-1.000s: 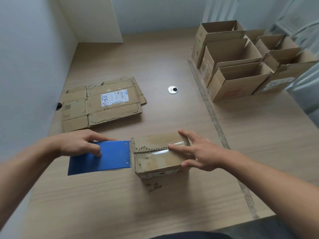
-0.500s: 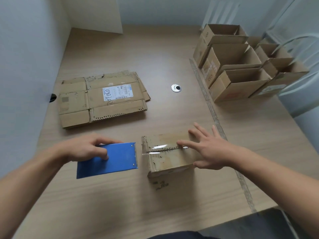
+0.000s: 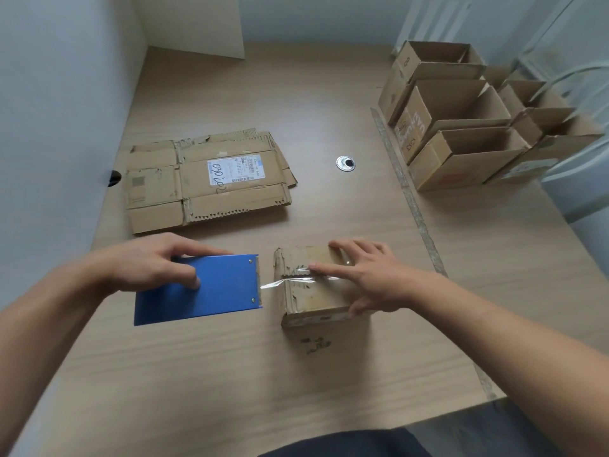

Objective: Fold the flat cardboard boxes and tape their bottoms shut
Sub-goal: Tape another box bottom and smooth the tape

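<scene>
Near the front edge of the desk [image 3: 263, 384], a small folded box [image 3: 309, 301] is being kept upside down, so that its bottom flaps are facing up for sealing. It is being pressed down by the right hand [image 3: 372, 278], whose fingers [image 3: 329, 269] are being held straight and spread, grasping nothing. The forefinger is being laid along the clear tape [image 3: 296, 280] over the seam, probably to fix it. Just beside the box, the blue tape dispenser [image 3: 197, 291] is being gripped by the left hand [image 3: 148, 265] with curled fingers, and a short strip is being stretched between dispenser and box, not yet cut. Farther away, flat cardboard boxes [image 3: 211, 186] are being stored in a pile on the left. Finished boxes [image 3: 461, 153] are being collected at the far right.
</scene>
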Demonstrator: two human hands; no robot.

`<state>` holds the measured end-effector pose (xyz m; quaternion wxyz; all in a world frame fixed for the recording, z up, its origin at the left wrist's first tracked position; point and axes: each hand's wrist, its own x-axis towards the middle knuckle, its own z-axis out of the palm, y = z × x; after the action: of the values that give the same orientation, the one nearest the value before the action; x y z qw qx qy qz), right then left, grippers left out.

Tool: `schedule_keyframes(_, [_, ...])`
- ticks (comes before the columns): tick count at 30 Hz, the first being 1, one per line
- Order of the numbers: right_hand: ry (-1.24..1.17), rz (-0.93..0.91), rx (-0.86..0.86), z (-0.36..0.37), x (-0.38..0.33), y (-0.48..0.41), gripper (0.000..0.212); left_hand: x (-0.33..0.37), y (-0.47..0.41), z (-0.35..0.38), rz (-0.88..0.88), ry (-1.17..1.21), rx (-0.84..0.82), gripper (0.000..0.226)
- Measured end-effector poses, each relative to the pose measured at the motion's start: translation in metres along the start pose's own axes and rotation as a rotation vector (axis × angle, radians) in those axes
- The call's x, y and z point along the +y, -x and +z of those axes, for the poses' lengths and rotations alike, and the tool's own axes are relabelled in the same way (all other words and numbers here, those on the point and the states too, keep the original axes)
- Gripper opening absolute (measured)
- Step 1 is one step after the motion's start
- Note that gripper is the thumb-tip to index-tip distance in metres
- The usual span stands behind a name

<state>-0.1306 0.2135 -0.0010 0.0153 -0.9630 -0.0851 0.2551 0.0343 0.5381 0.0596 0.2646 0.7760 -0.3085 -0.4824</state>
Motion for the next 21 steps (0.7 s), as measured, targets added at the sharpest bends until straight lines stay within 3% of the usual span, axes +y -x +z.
schedule_keyframes(6, [-0.033, 0.017, 0.000, 0.000, 0.000, 0.003, 0.108, 0.021, 0.009, -0.015, 0.015, -0.044, -0.013, 0.057])
schedule_keyframes(14, [-0.016, 0.029, -0.015, 0.000, -0.002, 0.003, 0.107, 0.003, -0.010, -0.008, -0.092, -0.046, -0.032, 0.057])
schedule_keyframes(21, [0.033, -0.005, -0.020, 0.003, 0.000, 0.008, 0.087, -0.021, -0.024, 0.004, -0.086, -0.007, -0.041, 0.058])
